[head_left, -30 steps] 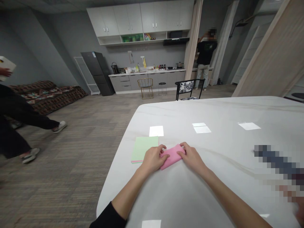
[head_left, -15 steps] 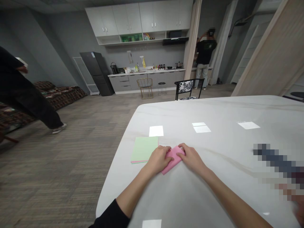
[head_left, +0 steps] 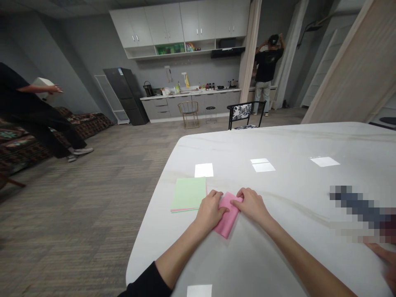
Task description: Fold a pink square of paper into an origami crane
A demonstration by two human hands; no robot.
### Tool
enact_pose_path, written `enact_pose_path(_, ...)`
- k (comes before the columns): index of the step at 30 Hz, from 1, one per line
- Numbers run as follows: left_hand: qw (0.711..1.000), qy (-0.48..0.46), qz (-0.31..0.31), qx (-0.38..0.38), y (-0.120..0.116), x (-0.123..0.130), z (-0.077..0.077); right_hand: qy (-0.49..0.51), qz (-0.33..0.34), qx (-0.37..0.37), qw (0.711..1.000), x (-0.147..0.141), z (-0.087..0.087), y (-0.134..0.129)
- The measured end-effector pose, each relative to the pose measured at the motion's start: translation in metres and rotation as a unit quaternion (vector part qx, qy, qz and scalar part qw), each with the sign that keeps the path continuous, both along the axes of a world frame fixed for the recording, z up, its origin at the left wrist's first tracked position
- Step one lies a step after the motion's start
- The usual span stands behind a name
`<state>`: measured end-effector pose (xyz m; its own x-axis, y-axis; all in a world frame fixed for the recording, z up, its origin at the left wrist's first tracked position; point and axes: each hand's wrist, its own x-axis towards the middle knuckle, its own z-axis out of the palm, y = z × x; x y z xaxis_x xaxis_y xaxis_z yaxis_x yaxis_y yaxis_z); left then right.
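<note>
A folded sheet of pink paper (head_left: 228,225) lies on the white table between my two hands, its long side running toward me. My left hand (head_left: 210,210) grips its left edge, thumb on top and fingers curled beyond it. At the upper right corner, my right hand (head_left: 252,204) pinches the paper between thumb and fingers. The undersides of the fingers are hidden. Just left of my left hand rests a square stack of coloured paper (head_left: 188,193), light green on top with pink and green edges showing beneath.
The glossy white table (head_left: 297,181) has its left edge beyond the paper stack. At the right, a pixelated dark object (head_left: 359,208) lies near another person's hand (head_left: 382,251). A patterned chair (head_left: 243,112) stands behind the table. Two people are farther off, one carrying a white box (head_left: 43,82).
The pink paper has turned so its near end points more toward me, both hands still on it. At the left, the person with the box has come further into view.
</note>
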<state>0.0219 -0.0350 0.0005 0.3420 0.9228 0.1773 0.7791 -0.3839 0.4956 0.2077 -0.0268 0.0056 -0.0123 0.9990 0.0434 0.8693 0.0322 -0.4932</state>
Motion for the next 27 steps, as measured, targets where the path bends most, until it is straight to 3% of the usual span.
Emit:
enact_pose_path(9, 0.999, -0.023, 0.015, -0.016, 0.004, 0.001, -0.001, 0.151, 0.005, -0.038, 0.988, 0.000, 0.004, 0.002)
enact_pose_path(14, 0.999, -0.019, 0.030, -0.026, 0.004, 0.001, 0.000, -0.006, -0.011, -0.002, 1.000, -0.001, 0.007, -0.002)
enact_pose_path(18, 0.998, -0.026, 0.054, -0.033, 0.000, 0.003, 0.000, -0.038, -0.039, -0.042, 0.998, 0.006, 0.011, -0.003)
enact_pose_path(22, 0.997, -0.040, 0.063, -0.024, -0.003, 0.007, -0.001, 0.078, -0.038, -0.055, 0.995, 0.002, 0.014, -0.003)
enact_pose_path(25, 0.995, -0.067, 0.066, -0.023, -0.003, 0.009, -0.001, 0.242, -0.022, -0.142, 0.960, -0.011, 0.014, -0.006)
enact_pose_path(27, 0.993, -0.093, 0.070, -0.027, -0.002, 0.009, -0.002, 0.292, -0.016, -0.174, 0.940, -0.020, 0.012, -0.007)
